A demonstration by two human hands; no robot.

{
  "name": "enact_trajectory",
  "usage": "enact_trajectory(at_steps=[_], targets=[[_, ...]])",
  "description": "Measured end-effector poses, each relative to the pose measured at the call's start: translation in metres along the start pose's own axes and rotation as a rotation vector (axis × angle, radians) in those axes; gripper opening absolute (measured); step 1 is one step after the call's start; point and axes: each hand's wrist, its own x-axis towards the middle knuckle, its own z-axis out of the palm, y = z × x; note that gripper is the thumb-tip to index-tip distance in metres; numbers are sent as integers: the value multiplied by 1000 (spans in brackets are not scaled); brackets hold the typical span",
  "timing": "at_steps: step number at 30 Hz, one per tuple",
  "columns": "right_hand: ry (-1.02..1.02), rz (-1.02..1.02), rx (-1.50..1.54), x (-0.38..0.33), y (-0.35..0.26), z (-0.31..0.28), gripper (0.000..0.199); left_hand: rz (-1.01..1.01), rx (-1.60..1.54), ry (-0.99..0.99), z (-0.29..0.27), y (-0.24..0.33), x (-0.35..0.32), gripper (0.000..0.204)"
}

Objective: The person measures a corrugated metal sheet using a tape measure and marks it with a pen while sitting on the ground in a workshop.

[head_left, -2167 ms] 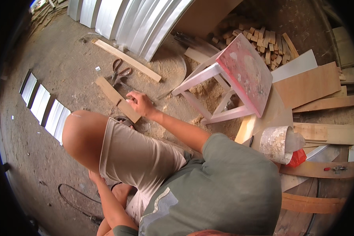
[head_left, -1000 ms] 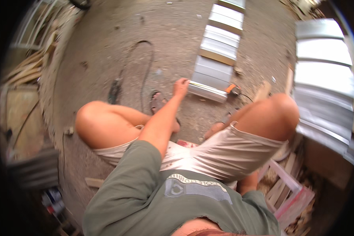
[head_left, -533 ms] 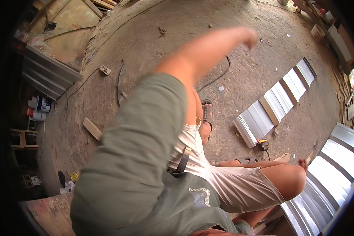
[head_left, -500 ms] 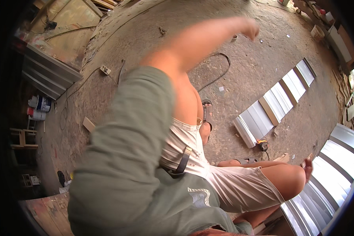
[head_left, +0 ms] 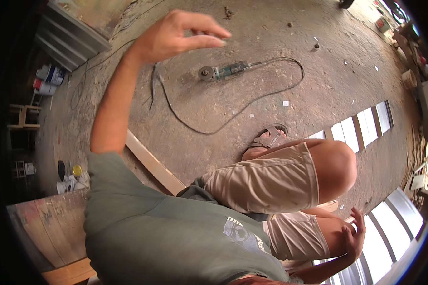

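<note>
My left hand (head_left: 180, 35) is raised at the upper left, its fingers and thumb stretched forward with a narrow gap at the tips. I see nothing held in it. Below and to its right, an angle grinder (head_left: 228, 70) with a teal body and a round disc lies on the floor, apart from the hand. Its black cord (head_left: 266, 95) loops across the ground. By my bent knee at the lower right is my right hand (head_left: 354, 232), fingers spread, holding nothing that shows. A sandalled foot (head_left: 271, 137) rests between the grinder and my legs.
Ribbed metal sheets (head_left: 394, 218) lie at the lower right, and a narrower ribbed panel (head_left: 361, 128) sits beyond my knee. A wooden beam (head_left: 154, 161) lies beside my left arm. Paint cans (head_left: 47, 78) stand at the far left near a leaning corrugated sheet (head_left: 71, 35).
My left arm has swung back leftward from its reach across the floor, uncovering the grinder and cord. My legs have shifted and the view has turned. My right hand shows more fully.
</note>
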Motion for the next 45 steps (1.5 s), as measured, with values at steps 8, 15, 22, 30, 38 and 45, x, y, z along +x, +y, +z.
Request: enact_trajectory(at_steps=[8,15,22,30,38,45], targets=[[-13,165,72,-16,13,1,64,-423,6,27,89,-46,-54,29],[125,110,14,-18,6,13,78,204,120,30,125,-14,49,28],[628,217,0,-53,11,26,47,872,-111,-138,189,150,211,29],[1653,265,-101,-76,-14,114,31,1350,-338,-574,332,378,260,19],[1577,847,-222,-190,-176,233,25,1471,238,-1157,461,364,238,27],[589,2123,79,-321,-231,281,41,1341,273,-1197,497,348,281,35]])
